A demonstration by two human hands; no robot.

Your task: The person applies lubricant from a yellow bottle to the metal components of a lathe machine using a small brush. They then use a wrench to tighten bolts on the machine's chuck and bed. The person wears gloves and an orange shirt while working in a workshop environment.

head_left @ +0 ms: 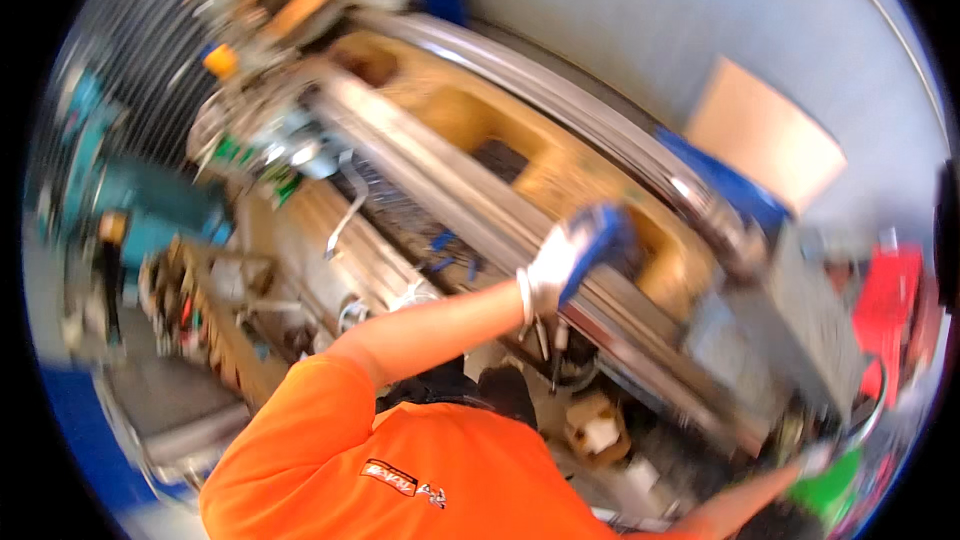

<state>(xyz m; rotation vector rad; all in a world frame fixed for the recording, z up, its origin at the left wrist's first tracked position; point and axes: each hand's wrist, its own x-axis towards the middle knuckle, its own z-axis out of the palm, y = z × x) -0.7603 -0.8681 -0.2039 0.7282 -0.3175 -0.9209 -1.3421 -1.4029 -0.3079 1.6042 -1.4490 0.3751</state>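
Note:
My left hand, in a white glove with blue over the fingers, is above the near rail of a lathe bed. Motion smears its fingers, so their shape and anything in them are unclear. My right hand reaches far to the lower right, small and blurred, beside a green object and a curved grey hose. Whether it grips either one does not show. Behind the rails runs a long shiny round shaft along the yellow-brown casting.
Teal machinery stands at the left beside a wooden rack of tools. A cardboard box sits low under the bed. A tan board leans by the grey wall, and a red case is at the right.

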